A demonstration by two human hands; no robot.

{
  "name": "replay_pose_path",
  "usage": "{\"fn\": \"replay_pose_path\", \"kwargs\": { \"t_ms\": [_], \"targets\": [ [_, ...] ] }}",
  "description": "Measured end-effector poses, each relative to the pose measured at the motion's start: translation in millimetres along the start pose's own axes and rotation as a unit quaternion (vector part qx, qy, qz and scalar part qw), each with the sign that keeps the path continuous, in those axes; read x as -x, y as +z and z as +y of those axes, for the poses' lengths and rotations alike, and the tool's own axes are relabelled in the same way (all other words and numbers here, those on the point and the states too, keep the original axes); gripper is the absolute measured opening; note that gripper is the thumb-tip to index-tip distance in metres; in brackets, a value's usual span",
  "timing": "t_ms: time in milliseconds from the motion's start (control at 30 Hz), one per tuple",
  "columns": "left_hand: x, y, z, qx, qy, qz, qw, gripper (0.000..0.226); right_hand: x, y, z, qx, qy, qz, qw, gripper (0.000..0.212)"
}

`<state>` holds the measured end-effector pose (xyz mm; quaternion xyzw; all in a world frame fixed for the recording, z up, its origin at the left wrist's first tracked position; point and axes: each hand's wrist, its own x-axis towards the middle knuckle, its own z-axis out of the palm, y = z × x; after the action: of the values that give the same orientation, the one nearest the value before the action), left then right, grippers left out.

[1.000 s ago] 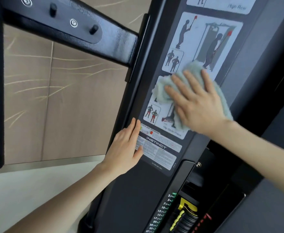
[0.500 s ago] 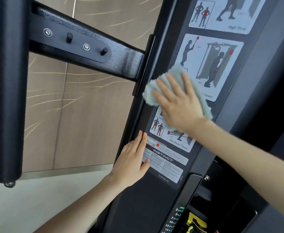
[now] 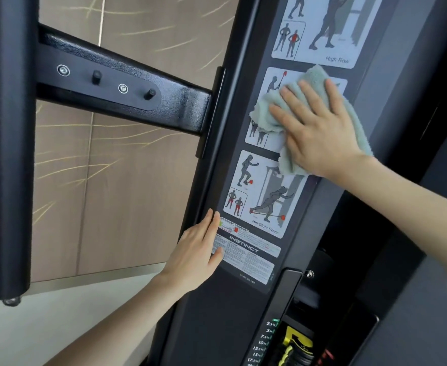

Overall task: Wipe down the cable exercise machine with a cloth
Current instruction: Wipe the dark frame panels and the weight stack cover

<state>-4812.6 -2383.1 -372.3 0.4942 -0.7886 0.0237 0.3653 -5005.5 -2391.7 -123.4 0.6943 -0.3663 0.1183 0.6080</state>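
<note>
Head view, items: your right hand (image 3: 320,133), fingers spread flat, presses a pale green cloth (image 3: 267,112) onto the middle exercise sticker of the black upright panel (image 3: 217,313) of the cable machine; the cloth's edge overlaps the sticker's left border. Your left hand (image 3: 196,254), open and flat, holding nothing, rests at the panel's left edge beside the "INSTINCT" label (image 3: 246,249). Crossbar (image 3: 106,83) meets the column at left; bare panel lies below the label.
</note>
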Motion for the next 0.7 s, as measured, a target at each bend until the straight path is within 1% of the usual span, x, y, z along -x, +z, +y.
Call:
{"fn": "replay_pose_path", "kwargs": {
  "t_ms": [67, 167, 300, 400, 433, 467, 567, 600, 633, 700],
  "targets": [
    [0.4, -0.4, -0.4, 0.003, -0.004, -0.002, 1.000, 0.074, 3.9, 0.7, -13.6, -0.001, 0.021, -0.001, 1.000, 0.054],
    [2.7, 0.8, 1.0, 0.041, -0.012, -0.004, 0.999, 0.075, 33.7, 8.6, -54.2, -0.003, 0.018, -0.028, 0.999, 0.060],
    [9.3, 9.6, -0.5, 0.102, -0.033, 0.008, 0.994, 0.074, 94.8, 24.0, -111.3, 0.003, -0.047, -0.077, 0.996, 0.064],
    [21.5, 22.4, -4.6, 0.118, -0.063, -0.008, 0.991, 0.073, 109.4, 23.6, -116.2, -0.007, -0.089, -0.088, 0.992, 0.066],
    [26.0, 27.7, -6.3, 0.121, -0.071, -0.013, 0.990, 0.073, 106.9, 21.8, -109.3, -0.008, -0.085, -0.081, 0.993, 0.065],
    [30.5, 32.9, -7.6, 0.124, -0.075, -0.017, 0.989, 0.072, 102.2, 19.7, -100.4, -0.008, -0.063, -0.065, 0.996, 0.062],
    [43.6, 50.4, -14.8, 0.133, -0.093, -0.027, 0.986, 0.072, 87.2, 16.6, -80.6, -0.003, 0.048, -0.007, 0.999, 0.050],
    [47.6, 56.6, -18.3, 0.141, -0.101, -0.028, 0.984, 0.072, 86.6, 17.7, -82.8, -0.006, 0.070, 0.006, 0.998, 0.048],
    [51.9, 63.4, -22.1, 0.151, -0.109, -0.030, 0.982, 0.071, 88.8, 19.8, -90.3, -0.009, 0.080, 0.015, 0.997, 0.047],
    [62.0, 77.8, -29.8, 0.168, -0.123, -0.030, 0.978, 0.071, 100.0, 28.0, -115.2, -0.018, 0.073, 0.017, 0.997, 0.047]
  ]
}}
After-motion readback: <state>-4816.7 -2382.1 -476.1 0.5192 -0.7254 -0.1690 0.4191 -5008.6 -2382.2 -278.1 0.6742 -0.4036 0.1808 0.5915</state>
